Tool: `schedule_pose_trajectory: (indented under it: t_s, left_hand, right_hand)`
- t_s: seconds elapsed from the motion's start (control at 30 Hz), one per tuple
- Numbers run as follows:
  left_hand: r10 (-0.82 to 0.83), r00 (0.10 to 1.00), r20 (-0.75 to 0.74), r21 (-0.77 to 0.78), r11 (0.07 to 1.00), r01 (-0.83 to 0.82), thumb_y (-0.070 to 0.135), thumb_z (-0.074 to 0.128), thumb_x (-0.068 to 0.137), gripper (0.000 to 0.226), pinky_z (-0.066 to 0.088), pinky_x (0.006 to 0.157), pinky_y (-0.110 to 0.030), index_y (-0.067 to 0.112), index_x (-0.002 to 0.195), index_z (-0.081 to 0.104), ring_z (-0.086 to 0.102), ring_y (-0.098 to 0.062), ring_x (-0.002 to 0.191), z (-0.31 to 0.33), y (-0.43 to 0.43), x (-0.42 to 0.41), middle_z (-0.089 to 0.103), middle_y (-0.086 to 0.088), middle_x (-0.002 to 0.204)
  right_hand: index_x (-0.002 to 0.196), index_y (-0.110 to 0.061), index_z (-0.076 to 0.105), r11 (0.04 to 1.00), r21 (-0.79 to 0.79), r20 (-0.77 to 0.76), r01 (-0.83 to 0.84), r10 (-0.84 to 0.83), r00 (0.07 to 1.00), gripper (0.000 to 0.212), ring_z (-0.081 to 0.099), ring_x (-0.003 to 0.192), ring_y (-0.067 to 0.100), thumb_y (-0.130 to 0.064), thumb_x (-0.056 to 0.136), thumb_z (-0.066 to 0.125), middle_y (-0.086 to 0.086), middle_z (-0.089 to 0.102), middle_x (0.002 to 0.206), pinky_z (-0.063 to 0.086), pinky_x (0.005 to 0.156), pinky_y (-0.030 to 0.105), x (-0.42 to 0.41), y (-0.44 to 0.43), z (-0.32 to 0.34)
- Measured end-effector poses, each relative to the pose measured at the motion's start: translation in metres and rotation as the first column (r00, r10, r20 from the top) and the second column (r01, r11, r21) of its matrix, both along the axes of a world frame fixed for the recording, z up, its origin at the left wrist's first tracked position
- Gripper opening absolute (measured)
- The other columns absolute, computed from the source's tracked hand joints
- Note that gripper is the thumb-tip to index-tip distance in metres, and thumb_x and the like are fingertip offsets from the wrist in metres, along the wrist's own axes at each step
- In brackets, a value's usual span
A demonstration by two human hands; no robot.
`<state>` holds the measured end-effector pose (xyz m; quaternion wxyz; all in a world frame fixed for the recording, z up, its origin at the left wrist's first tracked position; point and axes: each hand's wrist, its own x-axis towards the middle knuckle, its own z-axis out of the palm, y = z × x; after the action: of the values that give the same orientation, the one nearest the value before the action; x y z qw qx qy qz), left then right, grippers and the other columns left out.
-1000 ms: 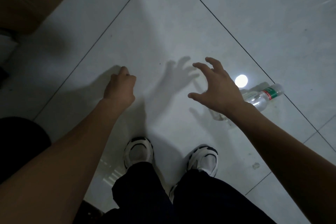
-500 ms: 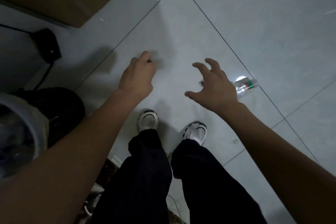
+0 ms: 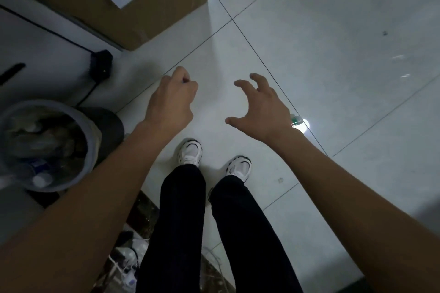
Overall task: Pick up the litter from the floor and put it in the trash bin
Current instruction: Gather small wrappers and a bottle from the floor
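Note:
My left hand (image 3: 171, 100) hangs over the white tiled floor with its fingers curled shut and nothing visible in it. My right hand (image 3: 260, 108) is spread open with bent fingers and holds nothing. A clear plastic bottle (image 3: 296, 121) with a green and red label lies on the floor behind my right wrist, mostly hidden by it. The trash bin (image 3: 91, 140) stands at the left, grey-rimmed and filled with bottles and wrappers, below and left of my left forearm.
A large cardboard box (image 3: 142, 21) stands at the upper left. A black plug and cable (image 3: 101, 66) lie beside the bin. My two white shoes (image 3: 190, 152) stand mid-frame. Cables and clutter (image 3: 128, 266) lie at the bottom. A small scrap (image 3: 280, 179) lies right of my right shoe.
The view has risen and swung left, bringing the trash bin and cardboard box into sight. The bottle now looks smaller and is mostly covered by my right wrist. Both hands keep their shapes.

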<state>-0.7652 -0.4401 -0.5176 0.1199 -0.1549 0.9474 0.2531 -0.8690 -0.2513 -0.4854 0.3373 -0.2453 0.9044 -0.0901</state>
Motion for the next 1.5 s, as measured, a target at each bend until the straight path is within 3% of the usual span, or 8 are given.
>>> schedule_pose_trajectory:
  t_s: [0.13,0.27,0.53,0.7,0.83,1.03,1.17,1.5]
  left_hand:
    - [0.018,1.0,0.012,-0.065,0.998,-0.018,-0.017,0.051,0.066,0.026,0.04,0.054,-0.038,0.008,0.072,0.045,0.046,-0.031,0.077,0.043,-0.003,0.012,0.044,-0.011,0.105]
    - [0.09,0.996,-0.008,-0.154,0.984,-0.09,-0.016,0.057,0.068,0.026,0.049,0.056,-0.043,0.007,0.075,0.048,0.048,-0.031,0.084,0.081,-0.015,0.034,0.047,-0.013,0.108]
    - [0.179,0.983,-0.03,-0.172,0.968,-0.181,-0.017,0.053,0.065,0.023,0.041,0.049,-0.038,0.004,0.075,0.051,0.048,-0.032,0.093,0.105,-0.055,0.121,0.047,-0.011,0.104]
    - [0.23,0.972,0.045,-0.236,0.948,-0.213,-0.009,0.064,0.068,0.023,0.052,0.058,-0.041,0.008,0.075,0.052,0.049,-0.028,0.086,0.114,-0.095,0.192,0.045,-0.009,0.105]
    - [0.233,0.968,0.09,-0.301,0.933,-0.196,0.004,0.067,0.076,0.01,0.05,0.067,-0.039,0.005,0.083,0.06,0.052,-0.031,0.087,0.113,-0.126,0.239,0.051,-0.014,0.108]
    - [0.327,0.94,0.102,-0.238,0.925,-0.296,-0.001,0.067,0.075,0.015,0.043,0.067,-0.034,0.006,0.085,0.059,0.053,-0.033,0.103,0.104,-0.159,0.297,0.047,-0.014,0.124]
    - [0.373,0.925,0.077,-0.202,0.914,-0.352,-0.003,0.07,0.074,0.019,0.034,0.064,-0.03,0.006,0.084,0.057,0.053,-0.032,0.098,0.102,-0.173,0.325,0.05,-0.018,0.117]
    - [0.417,0.906,0.072,-0.225,0.892,-0.393,0.008,0.07,0.082,0.018,0.05,0.074,-0.029,0.009,0.097,0.06,0.053,-0.022,0.103,0.036,-0.208,0.362,0.049,-0.011,0.124]
  right_hand:
    - [0.143,-0.038,0.035,0.998,-0.021,-0.021,-0.057,0.056,0.998,0.083,0.039,0.131,0.021,-0.051,0.072,0.077,-0.008,0.017,0.157,0.047,0.084,0.039,0.017,-0.01,0.034]
    - [0.143,-0.038,0.035,0.992,-0.017,-0.025,-0.126,0.126,0.992,0.084,0.039,0.132,0.021,-0.051,0.072,0.077,-0.008,0.016,0.157,0.045,0.084,0.038,0.039,-0.022,0.063]
    - [0.144,-0.038,0.033,0.969,-0.028,-0.029,-0.247,0.247,0.969,0.085,0.038,0.133,0.022,-0.054,0.073,0.076,-0.007,0.014,0.158,0.047,0.09,0.042,0.094,-0.081,0.096]
    - [0.146,-0.037,0.032,0.948,-0.072,-0.027,-0.311,0.31,0.95,0.087,0.038,0.134,0.023,-0.056,0.073,0.075,-0.006,0.014,0.159,0.048,0.094,0.044,0.142,-0.135,0.102]
    - [0.145,-0.037,0.032,0.932,-0.092,-0.036,-0.35,0.349,0.937,0.087,0.038,0.133,0.024,-0.057,0.072,0.075,-0.005,0.015,0.158,0.047,0.09,0.042,0.176,-0.169,0.099]
    - [0.146,-0.037,0.031,0.908,-0.083,-0.016,-0.41,0.41,0.912,0.085,0.037,0.134,0.026,-0.057,0.074,0.073,-0.004,0.014,0.158,0.047,0.094,0.045,0.219,-0.205,0.087]
    - [0.147,-0.037,0.03,0.891,-0.089,-0.003,-0.446,0.447,0.894,0.084,0.035,0.136,0.026,-0.056,0.077,0.071,-0.004,0.012,0.159,0.045,0.094,0.045,0.249,-0.234,0.073]
    - [0.146,-0.038,0.031,0.874,-0.113,0.01,-0.472,0.476,0.879,0.086,0.033,0.138,0.028,-0.054,0.073,0.075,-0.003,0.015,0.159,0.047,0.094,0.047,0.283,-0.277,0.018]
